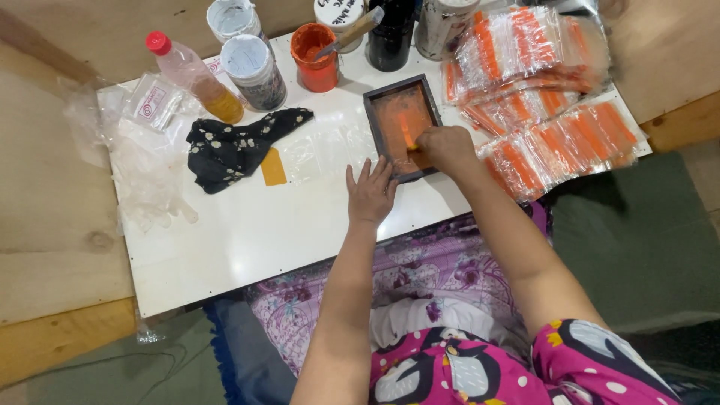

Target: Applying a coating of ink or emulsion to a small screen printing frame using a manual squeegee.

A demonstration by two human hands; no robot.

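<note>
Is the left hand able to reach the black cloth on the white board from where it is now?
Probably yes. The left hand rests flat on the board beside the dark frame, and only bare board and clear plastic film lie between it and the black cloth. Nothing upright blocks the way.

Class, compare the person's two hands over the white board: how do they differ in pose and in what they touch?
The left hand lies flat and open, fingers spread, pressing the near edge of the dark printing frame and the white board. The right hand is curled closed, gripping a small orange-smeared tool over the frame's orange screen. The left reaches less far forward than the right. Both are bare and rest at the same frame.
</note>
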